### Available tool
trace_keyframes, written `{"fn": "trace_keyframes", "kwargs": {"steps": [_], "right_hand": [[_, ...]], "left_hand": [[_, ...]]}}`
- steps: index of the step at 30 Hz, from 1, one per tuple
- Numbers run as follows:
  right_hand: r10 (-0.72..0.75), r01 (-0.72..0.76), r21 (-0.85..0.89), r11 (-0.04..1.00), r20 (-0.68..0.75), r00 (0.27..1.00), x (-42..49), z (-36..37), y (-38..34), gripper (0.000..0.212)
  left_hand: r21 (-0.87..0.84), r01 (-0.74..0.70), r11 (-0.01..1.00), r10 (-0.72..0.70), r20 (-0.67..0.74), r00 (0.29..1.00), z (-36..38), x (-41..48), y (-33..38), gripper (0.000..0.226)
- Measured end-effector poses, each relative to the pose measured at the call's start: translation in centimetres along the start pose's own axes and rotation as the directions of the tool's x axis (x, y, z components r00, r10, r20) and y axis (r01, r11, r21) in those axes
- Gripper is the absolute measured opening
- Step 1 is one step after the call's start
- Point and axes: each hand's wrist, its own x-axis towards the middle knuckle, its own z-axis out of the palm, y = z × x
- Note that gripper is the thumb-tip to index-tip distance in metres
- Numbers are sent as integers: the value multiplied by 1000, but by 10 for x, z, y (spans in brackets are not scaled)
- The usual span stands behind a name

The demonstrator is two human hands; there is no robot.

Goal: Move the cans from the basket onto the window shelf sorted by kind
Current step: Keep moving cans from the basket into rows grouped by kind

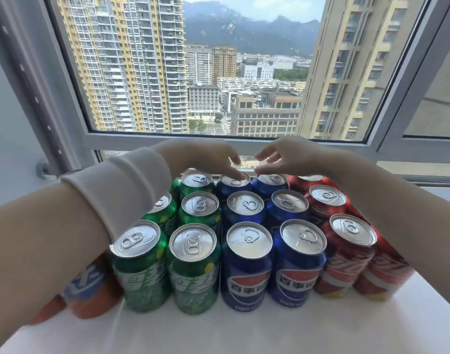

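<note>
A: Status? Cans are all on the window shelf (269, 333), as far as I can see. Columns by colour: green cans (193, 267) left of centre, blue cans (246, 264) centre, red cans (346, 254) right, orange cans (91, 290) at far left, half hidden under the left forearm. Basket not in view.

B: So placing looks done, this is the tidy-up. Hands?

A: Left hand (213, 157) open, fingers spread, one fingertip on the lid of the far blue can (235, 181). Right hand (285, 155) open too, fingertips at the rim of the far blue can beside it (271, 180). Neither hand is gripping anything.

B: Then nudge from the lids lightly. Better to press low on the can wall, since pushing at the top tips them.

A: Agreed. Far row sits close to the window frame (218, 141), little room there. Square those two against the row nearer us, keep blue touching blue only.

B: Watch the left sleeve (121, 185). It hangs over the green cans and could drag one on the way back.

A: Lift both arms straight up to clear.
</note>
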Motion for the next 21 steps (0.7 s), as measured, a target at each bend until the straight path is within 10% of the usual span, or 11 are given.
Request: {"fn": "trace_keyframes", "kwargs": {"steps": [10, 21], "right_hand": [[-155, 156, -3, 988, 91, 984, 37, 19, -88, 55], [-155, 150, 77, 986, 69, 985, 48, 25, -101, 56]], "left_hand": [[-63, 165, 984, -166, -11, 986, -10, -74, -95, 50], [-97, 39, 995, -50, -123, 991, 2, -72, -111, 47]]}}
